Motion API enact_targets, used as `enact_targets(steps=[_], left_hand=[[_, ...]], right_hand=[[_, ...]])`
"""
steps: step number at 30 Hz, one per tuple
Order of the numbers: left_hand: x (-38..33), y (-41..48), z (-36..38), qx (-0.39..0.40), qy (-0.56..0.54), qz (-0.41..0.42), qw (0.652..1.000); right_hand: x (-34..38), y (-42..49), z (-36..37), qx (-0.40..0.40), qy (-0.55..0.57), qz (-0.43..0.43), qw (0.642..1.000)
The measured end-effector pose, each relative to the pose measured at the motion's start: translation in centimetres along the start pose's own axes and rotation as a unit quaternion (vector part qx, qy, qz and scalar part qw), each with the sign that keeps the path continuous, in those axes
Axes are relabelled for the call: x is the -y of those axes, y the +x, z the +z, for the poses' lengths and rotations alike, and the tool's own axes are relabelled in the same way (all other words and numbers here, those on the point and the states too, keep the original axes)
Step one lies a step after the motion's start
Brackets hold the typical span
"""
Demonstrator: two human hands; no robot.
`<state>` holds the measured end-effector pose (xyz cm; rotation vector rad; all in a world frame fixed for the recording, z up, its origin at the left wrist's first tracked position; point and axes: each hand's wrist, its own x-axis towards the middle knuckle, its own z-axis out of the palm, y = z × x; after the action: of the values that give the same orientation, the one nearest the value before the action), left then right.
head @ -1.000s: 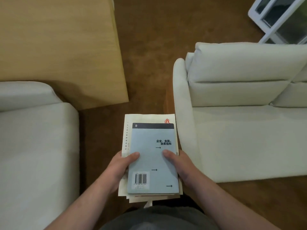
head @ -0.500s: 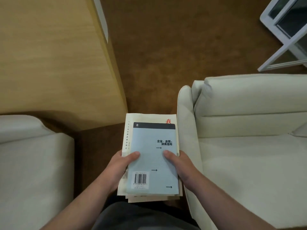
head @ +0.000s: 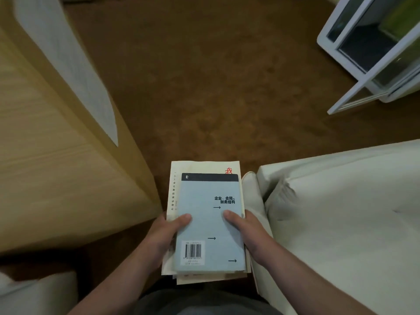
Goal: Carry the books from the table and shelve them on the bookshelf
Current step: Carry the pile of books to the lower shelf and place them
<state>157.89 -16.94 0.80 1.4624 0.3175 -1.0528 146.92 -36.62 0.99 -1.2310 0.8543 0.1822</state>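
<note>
**A:** Where's the stack of books [head: 208,226]?

**B:** At six o'clock, held flat near the waist. The left hand [head: 163,237] and right hand [head: 250,235] each clasp a long side. Thumbs press on the pale blue paperback [head: 211,189] on top, probably so nothing slides while carried.

**A:** Which way does it point?

**B:** Its long axis runs six to twelve, barcode end nearest the body. The wooden table [head: 56,178] is at nine, the white sofa [head: 341,223] at three, and the glass-door cabinet [head: 363,53] at one.

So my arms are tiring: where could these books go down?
Bare: light wooden table top on the left, cream sofa cushions on the right, brown carpet ahead. Tight between them, where left hand and right hand grip the book stack.
</note>
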Motion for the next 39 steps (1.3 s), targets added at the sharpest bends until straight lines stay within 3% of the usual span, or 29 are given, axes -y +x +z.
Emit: enact_targets(steps=[12,28,39], left_hand=[[-14.1,11.2,1.6,0.004,0.003,0.001,1.0],[-29.2,26.1,3.1,-0.114,-0.115,0.017,0.987],[-40.0,35.8,-0.2,-0.102,-0.161,0.02,0.981]], right_hand=[[11.1,12.8,0.2,-0.049,0.031,0.021,0.998],[27.8,34.4,-0.2,0.096,-0.02,0.041,0.994],[39.1,46.3,4.5,0.081,-0.079,0.039,0.993]])
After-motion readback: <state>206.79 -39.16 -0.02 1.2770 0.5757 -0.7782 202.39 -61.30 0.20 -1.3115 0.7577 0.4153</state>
